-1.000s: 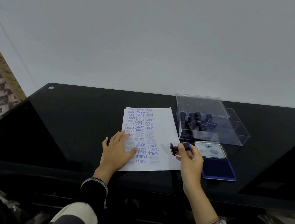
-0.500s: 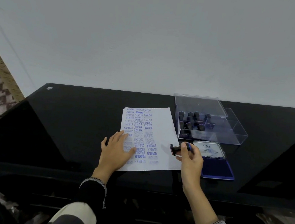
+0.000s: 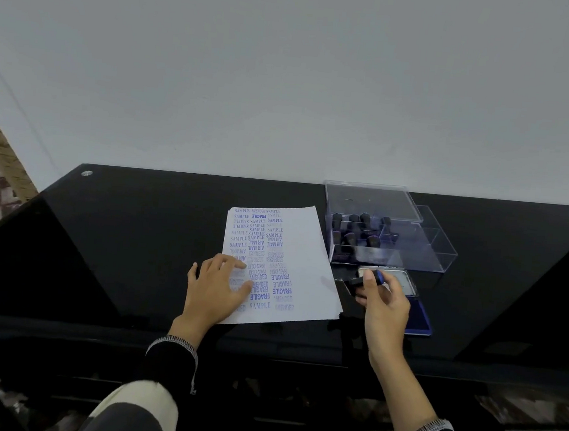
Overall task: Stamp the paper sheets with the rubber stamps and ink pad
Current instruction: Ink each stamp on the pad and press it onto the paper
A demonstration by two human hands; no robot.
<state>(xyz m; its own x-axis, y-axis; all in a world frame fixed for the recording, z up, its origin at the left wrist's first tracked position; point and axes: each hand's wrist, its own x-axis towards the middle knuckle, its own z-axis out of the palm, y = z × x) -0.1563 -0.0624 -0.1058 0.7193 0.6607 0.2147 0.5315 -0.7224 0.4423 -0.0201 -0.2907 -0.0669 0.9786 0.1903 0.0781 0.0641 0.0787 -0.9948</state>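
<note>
As gripped by right hand (image 3: 383, 306): rubber stamp (image 3: 361, 281) light, rigid; fingers pinching handle. Left hand (image 3: 216, 286) flat, fingers spread, pinning flimsy paper sheet (image 3: 302, 251) near bench front edge (image 3: 101, 328).

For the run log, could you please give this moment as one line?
left hand: flat on paper sheet | right hand: grips rubber stamp beside ink pad | phase: between prints
</note>
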